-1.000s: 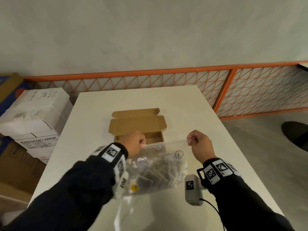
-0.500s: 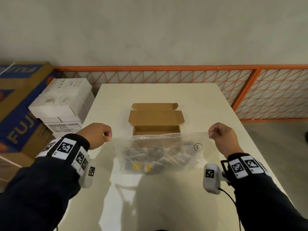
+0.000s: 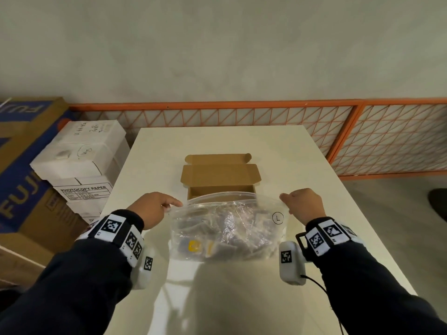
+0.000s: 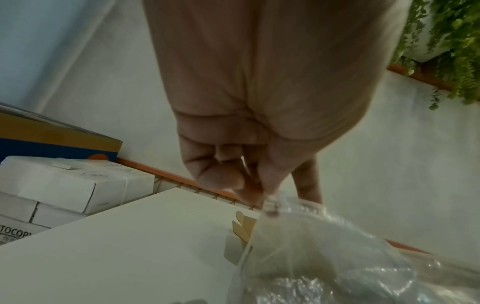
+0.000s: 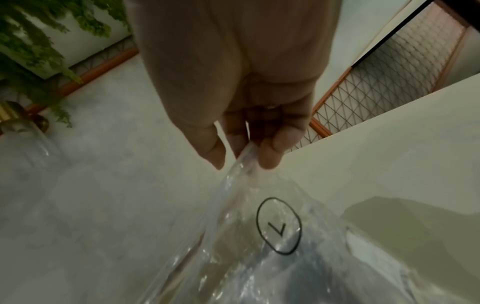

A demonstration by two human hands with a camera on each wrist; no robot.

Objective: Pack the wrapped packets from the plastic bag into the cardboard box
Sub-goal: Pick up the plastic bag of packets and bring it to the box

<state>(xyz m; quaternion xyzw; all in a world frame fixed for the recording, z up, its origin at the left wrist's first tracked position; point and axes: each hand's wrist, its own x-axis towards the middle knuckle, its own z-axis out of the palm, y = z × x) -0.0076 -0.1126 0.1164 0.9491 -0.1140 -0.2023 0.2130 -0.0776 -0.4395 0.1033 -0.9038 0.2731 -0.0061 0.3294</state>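
Observation:
A clear plastic bag [image 3: 227,226] full of wrapped packets [image 3: 194,245] hangs just above the white table [image 3: 290,151], in front of an open brown cardboard box [image 3: 220,176]. My left hand [image 3: 154,209] pinches the bag's top left corner, seen close up as the left hand [image 4: 246,174] on the plastic bag [image 4: 337,257]. My right hand [image 3: 302,204] pinches the top right corner near a circled "L" mark; the right wrist view shows the right hand [image 5: 246,142] on the bag's rim [image 5: 246,164]. The bag's mouth gapes slightly. The box's inside looks bare.
White photocopy-paper boxes [image 3: 79,163] and a blue and brown carton [image 3: 21,170] are stacked left of the table. An orange lattice railing [image 3: 242,114] runs behind and to the right. A green hanging plant [image 5: 33,45] shows in the wrist views.
My left hand moved out to the left, then came back in to the bag's left corner. The bag is stretched between both hands and its mouth has parted.

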